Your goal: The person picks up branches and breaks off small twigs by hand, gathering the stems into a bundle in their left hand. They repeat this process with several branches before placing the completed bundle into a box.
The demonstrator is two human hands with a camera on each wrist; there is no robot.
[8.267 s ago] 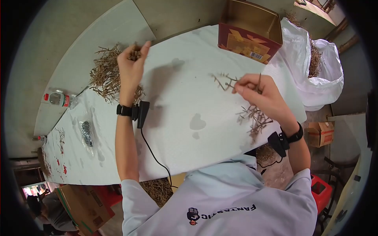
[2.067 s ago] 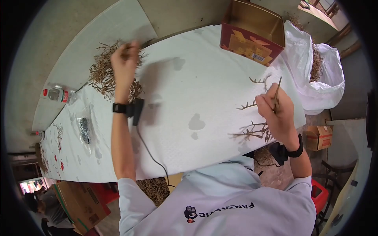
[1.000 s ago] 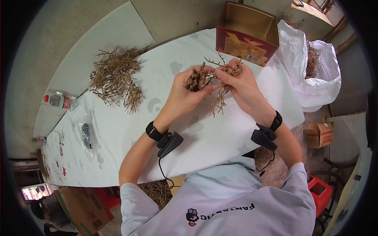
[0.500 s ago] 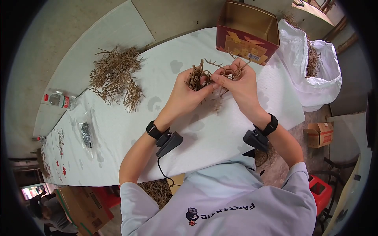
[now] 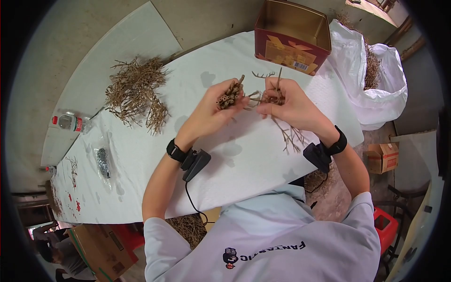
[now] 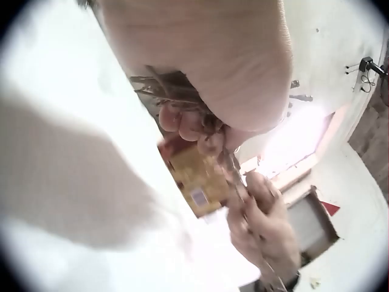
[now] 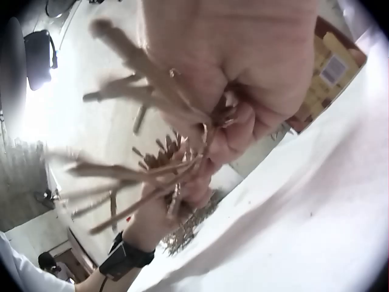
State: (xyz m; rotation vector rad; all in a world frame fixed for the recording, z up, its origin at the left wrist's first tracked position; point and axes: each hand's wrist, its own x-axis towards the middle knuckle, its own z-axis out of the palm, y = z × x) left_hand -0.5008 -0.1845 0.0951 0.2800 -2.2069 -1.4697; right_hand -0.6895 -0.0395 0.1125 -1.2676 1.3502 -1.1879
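Over the middle of the white table, the left hand (image 5: pixel 211 109) grips a bundle of dry brown twigs (image 5: pixel 230 96), cut ends facing up. Close on its right, the right hand (image 5: pixel 293 104) pinches a few branching twigs (image 5: pixel 292 136) that hang below its fingers and stick up above them. In the left wrist view, the left hand's curled fingers (image 6: pixel 189 126) wrap the stems, with the right hand (image 6: pixel 261 228) beyond. The right wrist view shows forked twigs (image 7: pixel 137 176) fanning out from the right fingers. A loose pile of twigs (image 5: pixel 134 91) lies at the table's left.
A red and gold tin box (image 5: pixel 291 49) stands at the back edge of the table (image 5: pixel 211 174). Beside it is a white sack (image 5: pixel 387 105) holding twigs. A plastic bottle (image 5: pixel 70 123) and a clear bag (image 5: pixel 102 162) lie at left. A person (image 5: pixel 70 254) is at lower left.
Both hands, which were apart over the pile and the table's right side, came together in the middle. Since half a second ago they have drawn slightly apart, and the right hand's twigs hang lower right.
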